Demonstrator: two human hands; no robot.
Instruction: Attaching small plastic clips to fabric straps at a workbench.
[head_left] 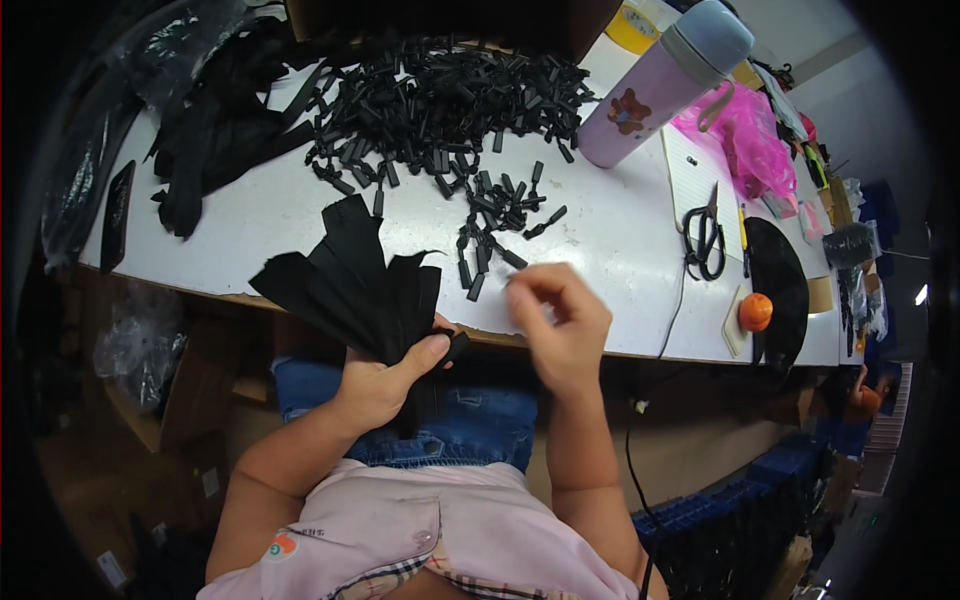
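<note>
My left hand (385, 385) is closed around a fanned bundle of black fabric strips (350, 265), thumb pressed over their gathered ends. The strips spread up and left over the table's front edge. To the right, my right hand (565, 325) hovers over that edge, slightly blurred, thumb and forefinger pinched together. Anything between those fingertips is too small to make out. Just beyond them lies a loose scatter of small black zipper pulls (490, 205), several lying singly. Farther back is a large heap of the same pulls (440, 95).
More black strips (215, 140) lie at the left beside a dark phone (117, 215). A lilac bottle (655, 95) stands behind the heap's right end. Black scissors (705, 240), an orange fruit (755, 312), a notepad (680, 180) and a pink plastic bag (745, 140) occupy the right side.
</note>
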